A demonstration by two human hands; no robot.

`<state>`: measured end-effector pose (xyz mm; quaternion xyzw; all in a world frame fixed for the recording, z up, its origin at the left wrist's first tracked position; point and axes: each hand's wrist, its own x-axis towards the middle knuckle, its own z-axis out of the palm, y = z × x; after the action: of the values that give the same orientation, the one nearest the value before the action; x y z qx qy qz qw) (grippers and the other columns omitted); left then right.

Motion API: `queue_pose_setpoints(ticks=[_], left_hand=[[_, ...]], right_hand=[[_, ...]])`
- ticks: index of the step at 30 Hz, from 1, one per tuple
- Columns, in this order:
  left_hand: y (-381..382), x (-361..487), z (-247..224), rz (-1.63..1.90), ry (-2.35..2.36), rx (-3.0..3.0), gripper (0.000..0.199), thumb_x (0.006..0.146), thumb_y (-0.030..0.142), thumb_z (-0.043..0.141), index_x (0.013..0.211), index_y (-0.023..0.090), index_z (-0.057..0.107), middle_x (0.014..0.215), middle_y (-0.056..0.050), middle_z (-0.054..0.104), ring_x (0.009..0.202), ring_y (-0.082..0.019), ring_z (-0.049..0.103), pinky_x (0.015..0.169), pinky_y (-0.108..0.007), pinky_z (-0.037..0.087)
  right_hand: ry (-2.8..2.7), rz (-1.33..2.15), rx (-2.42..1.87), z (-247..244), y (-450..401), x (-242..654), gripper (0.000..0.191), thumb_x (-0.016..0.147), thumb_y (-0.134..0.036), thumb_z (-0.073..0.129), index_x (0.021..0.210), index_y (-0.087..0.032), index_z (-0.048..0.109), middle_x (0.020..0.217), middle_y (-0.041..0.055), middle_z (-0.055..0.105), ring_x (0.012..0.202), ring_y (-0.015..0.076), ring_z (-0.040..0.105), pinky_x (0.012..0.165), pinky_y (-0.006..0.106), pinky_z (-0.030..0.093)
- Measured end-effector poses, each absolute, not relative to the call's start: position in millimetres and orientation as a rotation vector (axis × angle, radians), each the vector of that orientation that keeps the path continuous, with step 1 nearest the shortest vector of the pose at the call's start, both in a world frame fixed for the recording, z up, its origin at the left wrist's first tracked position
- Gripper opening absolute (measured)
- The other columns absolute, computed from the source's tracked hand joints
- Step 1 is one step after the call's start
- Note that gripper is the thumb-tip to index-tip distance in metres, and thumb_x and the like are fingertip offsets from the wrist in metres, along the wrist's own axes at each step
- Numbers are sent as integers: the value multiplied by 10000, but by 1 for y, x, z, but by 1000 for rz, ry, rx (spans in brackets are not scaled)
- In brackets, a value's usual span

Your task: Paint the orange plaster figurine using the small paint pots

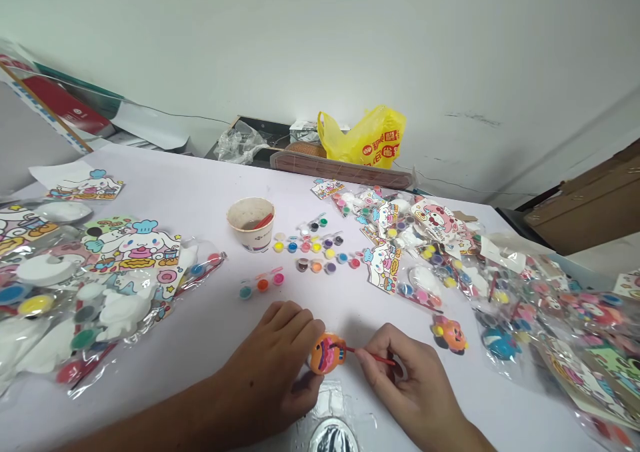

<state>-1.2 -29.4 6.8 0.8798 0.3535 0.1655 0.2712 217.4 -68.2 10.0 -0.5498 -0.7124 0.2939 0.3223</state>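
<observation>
Near the front middle of the table, my left hand [283, 365] holds a small orange painted figure [327, 354] with pink and dark markings between thumb and fingers. My right hand [413, 379] pinches a thin red paintbrush [375, 357], its tip against or very near the figure's face. Beyond them are small open paint pots [316, 247] in several colours, with a short strip of teal, orange and pink pots [263, 285] closer by. A paper cup [251, 224] with liquid and a red item inside stands behind. To the right lies another painted orange figure [449, 334].
Clear packets with white figures and paints [123, 305] cover the left side, and more packets [493, 285] spread over the right. Transparent plastic packaging [333, 425] lies at the front edge. A yellow bag [367, 139] and a dark tray [270, 135] sit by the wall.
</observation>
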Motion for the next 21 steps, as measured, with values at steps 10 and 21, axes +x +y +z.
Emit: queue_pose_setpoints(ticks=[10,21], left_hand=[[-30,-1,4,483,934,2392,271,728,66,539,933,217,445,960,-21,546,898,-232,444,800,-374,347],[-29,-2,2,486,941,2382,268,728,81,544,937,220,449,965,-14,548,898,-232,448,795,-372,346]], right_hand=[[-1911,742,-1419,8,-66,219,259,931,-269,545,696,-212,452,541,-76,400,459,77,375,429,177,321],[-1899,695,-1404,10,-66,220,269,919,-253,549,676,-211,442,531,-81,382,444,69,356,416,168,305]])
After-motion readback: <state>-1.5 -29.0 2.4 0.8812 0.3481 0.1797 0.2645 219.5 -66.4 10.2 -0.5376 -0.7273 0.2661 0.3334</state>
